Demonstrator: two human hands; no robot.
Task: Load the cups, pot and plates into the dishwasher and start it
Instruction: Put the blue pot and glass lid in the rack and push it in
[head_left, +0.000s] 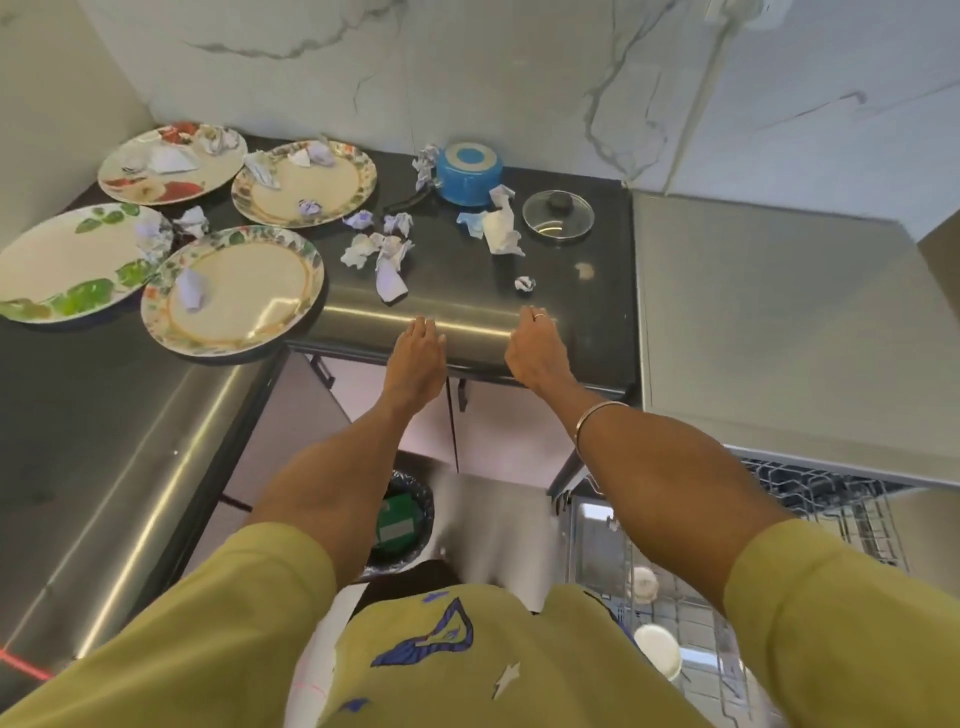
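Steel counter edge: left hand, right hand resting there, fingers relaxed.

Kitchen, steel counter, plates, open dishwasher

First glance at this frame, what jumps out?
Two bare hands, left and right, reach side by side to the front edge of the dark counter, holding nothing. Four patterned plates crowd the counter's left, strewn with crumpled paper scraps. An upside-down blue pot sits at the back beside its glass lid, and the open dishwasher rack shows lower right.
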